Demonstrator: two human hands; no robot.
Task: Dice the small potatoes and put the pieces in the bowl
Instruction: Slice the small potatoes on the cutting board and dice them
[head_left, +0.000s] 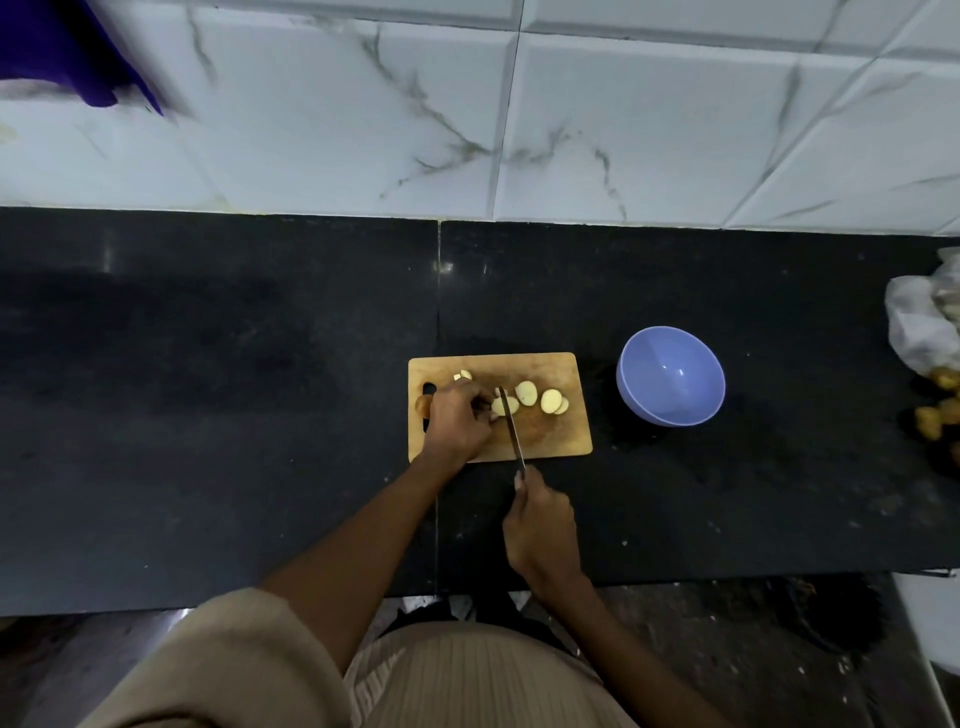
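Left hand (457, 421) fingers curl onto a firm, slippery-wet potato piece (505, 406) on the cutting board (566, 436); right hand (540, 525) grips the knife (511, 423) handle. Bowl (670, 375) sits right of the fingers.

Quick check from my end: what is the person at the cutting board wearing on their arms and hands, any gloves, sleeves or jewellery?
No gloves: the left hand and the right hand are both bare, with no rings, watch or bracelets visible. The forearms are uncovered. A loose beige sleeve covers the left upper arm, ending near the elbow. No sleeve shows on the right arm within the frame.
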